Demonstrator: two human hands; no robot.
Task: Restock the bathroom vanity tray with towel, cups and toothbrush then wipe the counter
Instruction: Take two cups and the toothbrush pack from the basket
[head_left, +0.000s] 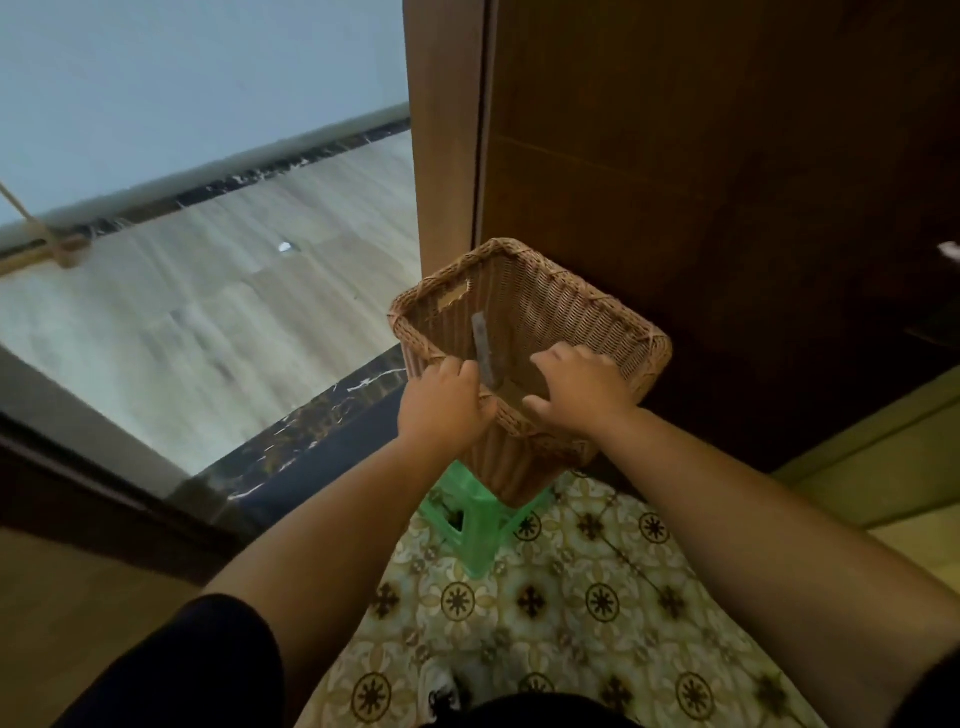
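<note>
The fingers (470, 371) of the left hand (441, 402) are curled over the near rim of a woven basket (545, 306) and grip it at the near left corner. The fingers (558, 358) of the right hand (582, 392) are bent over the same near rim, a bit further right, and the thumb presses on the outer side, so this hand grips the basket too. The two hands are near each other but do not touch.

The basket is brown and has tall sides. It is tilted, with its open top turned toward the camera. Inside it, a thin grey stick-like thing (483, 351) leans against the wall, just beside the left fingers. It is too blurry to tell what it is.

The bottom of the basket is right over a green plastic stool (480, 530). I cannot tell if it rests on the stool or is held just above it. The stool stands on a floor (571, 597) with flower tiles.

Behind the basket is a dark wooden door (727, 182). To the left there is a dark stone step (311, 441), and past it a pale wooden floor (234, 286).

Both bare arms reach forward from dark short sleeves (197, 670).
</note>
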